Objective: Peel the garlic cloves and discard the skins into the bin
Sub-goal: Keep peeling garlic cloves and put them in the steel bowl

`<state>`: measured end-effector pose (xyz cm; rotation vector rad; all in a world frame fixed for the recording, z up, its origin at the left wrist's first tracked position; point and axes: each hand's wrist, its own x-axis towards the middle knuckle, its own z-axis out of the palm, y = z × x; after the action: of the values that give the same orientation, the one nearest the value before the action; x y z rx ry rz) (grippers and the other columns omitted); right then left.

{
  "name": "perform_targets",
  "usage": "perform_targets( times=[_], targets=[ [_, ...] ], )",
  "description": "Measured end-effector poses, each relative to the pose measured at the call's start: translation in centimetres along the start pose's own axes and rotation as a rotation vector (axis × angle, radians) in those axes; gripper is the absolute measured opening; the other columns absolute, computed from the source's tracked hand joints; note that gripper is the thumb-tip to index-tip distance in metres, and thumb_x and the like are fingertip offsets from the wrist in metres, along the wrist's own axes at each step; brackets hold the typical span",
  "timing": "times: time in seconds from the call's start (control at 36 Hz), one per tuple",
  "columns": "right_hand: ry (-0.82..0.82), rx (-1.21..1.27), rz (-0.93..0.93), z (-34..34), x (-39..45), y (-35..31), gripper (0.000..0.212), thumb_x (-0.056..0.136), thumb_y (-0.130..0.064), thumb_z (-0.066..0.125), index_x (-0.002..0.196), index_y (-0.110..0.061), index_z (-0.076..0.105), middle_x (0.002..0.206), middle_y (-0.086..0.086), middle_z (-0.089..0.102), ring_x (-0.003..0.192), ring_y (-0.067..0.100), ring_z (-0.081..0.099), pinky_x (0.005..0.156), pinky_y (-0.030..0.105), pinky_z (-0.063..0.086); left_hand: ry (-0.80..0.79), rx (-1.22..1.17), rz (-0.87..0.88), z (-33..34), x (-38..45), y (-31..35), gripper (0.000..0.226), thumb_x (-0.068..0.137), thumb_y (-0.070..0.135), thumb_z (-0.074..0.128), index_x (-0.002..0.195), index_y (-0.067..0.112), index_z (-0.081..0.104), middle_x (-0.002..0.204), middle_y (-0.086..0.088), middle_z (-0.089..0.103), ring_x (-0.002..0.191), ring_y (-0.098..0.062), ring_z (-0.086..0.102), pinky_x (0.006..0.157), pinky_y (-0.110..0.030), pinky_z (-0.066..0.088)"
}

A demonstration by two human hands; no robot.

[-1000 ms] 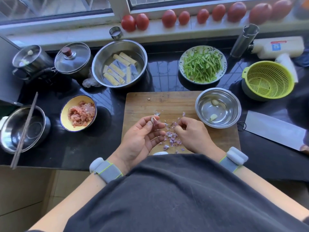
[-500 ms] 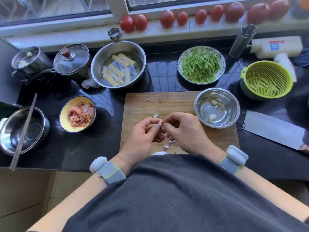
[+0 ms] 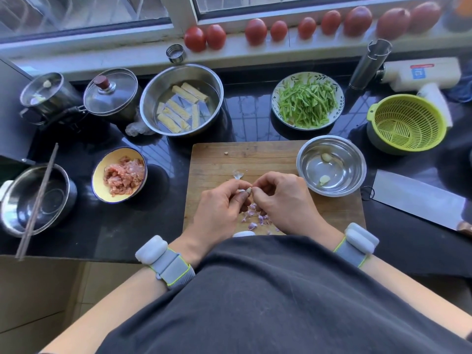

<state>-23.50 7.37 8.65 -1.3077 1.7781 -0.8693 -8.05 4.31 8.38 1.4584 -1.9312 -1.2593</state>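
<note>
Landmark: wooden cutting board on the black counter. Left of the board, a yellow bowl of minced meat. Over the board's centre, the left hand and the right hand meet, both pinching one garlic clove between fingertips. Below the hands, on the board, lie purple garlic skins. On the board's right corner stands a steel bowl holding two peeled cloves. Right of the board, a cleaver.

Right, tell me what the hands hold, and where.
One garlic clove, pinched at its left end by the left hand and its right end by the right hand.
</note>
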Motion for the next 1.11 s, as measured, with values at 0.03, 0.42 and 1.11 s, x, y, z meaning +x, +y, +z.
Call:
perform_targets(
  times=[0.03,0.42,1.11],
  targets=[
    [0.016,-0.015,-0.003,0.2,0.0,0.1,0.012,0.087,-0.018,0.072,0.077,-0.024,0.071,0.060,-0.014,0.065,0.058,0.000,0.064,0.056,0.007,0.045,0.004,0.008,0.001,0.1,0.0,-0.1,0.018,0.097,0.010,0.059,0.103,0.021,0.073,0.079,0.002,0.075,0.075,-0.014,0.072,0.079,-0.041,0.059],
    [0.052,0.113,0.081,1.0,0.4,0.7,0.022,0.084,-0.017,0.073,0.066,-0.026,0.063,0.057,-0.012,0.059,0.055,0.000,0.053,0.054,0.009,0.038,-0.060,-0.539,-0.260,0.5,0.1,0.5,0.015,0.102,0.004,0.051,0.104,0.006,0.065,0.082,-0.011,0.071,0.076,-0.021,0.069,0.081,-0.038,0.060],
    [-0.012,-0.034,-0.064,0.3,0.3,1.0,0.006,0.090,-0.022,0.073,0.089,-0.025,0.078,0.073,-0.022,0.064,0.074,-0.008,0.061,0.067,0.003,0.042,-0.052,-0.495,-0.271,0.2,0.0,-0.3,0.014,0.101,0.003,0.054,0.109,0.004,0.065,0.081,-0.009,0.072,0.074,-0.023,0.069,0.075,-0.034,0.059]
  ],
)
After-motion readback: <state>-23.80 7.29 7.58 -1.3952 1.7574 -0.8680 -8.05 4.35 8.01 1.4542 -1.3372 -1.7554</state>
